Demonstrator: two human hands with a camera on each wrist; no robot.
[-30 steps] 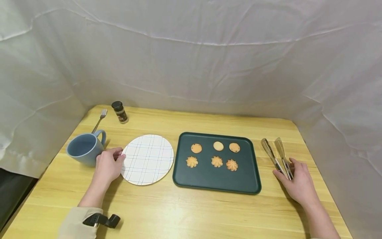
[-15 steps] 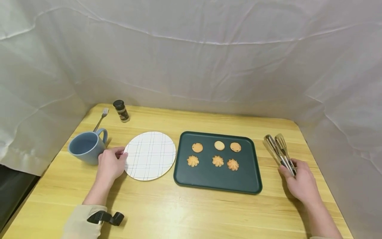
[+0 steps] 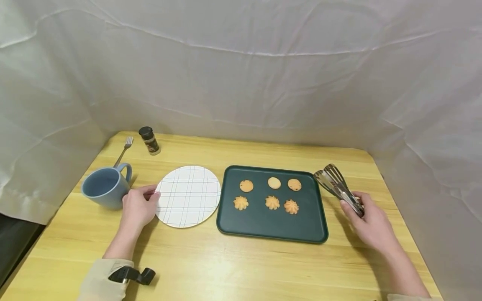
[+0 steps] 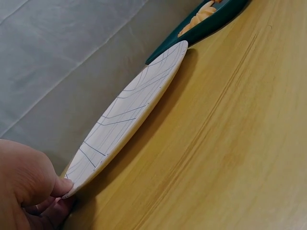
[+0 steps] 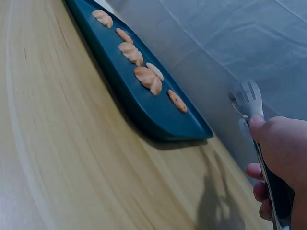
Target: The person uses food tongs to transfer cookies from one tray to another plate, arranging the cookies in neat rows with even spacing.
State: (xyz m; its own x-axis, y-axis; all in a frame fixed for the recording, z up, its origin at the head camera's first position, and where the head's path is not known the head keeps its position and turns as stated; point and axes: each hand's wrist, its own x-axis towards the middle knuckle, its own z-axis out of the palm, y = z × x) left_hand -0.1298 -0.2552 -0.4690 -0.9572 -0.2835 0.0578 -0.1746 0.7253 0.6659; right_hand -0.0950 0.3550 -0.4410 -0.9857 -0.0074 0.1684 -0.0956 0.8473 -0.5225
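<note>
Wooden table (image 3: pixel 233 267) fills the lower frame: left hand (image 3: pixel 137 207) pinches the checked plate's (image 3: pixel 188 195) left rim, while right hand (image 3: pixel 370 225) grips metal tongs (image 3: pixel 337 186), lifted at centre right beside the green tray (image 3: pixel 271 225).

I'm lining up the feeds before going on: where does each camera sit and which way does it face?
Head: above the table, looking forward and down; both forearms, left hand and right hand show.
Left wrist: low by the tabletop, along the plate; thumb and fingers pinching its rim.
Right wrist: low, toward the tray; fingers gripping tongs.
Shared: tray and cookies in all three.
</note>
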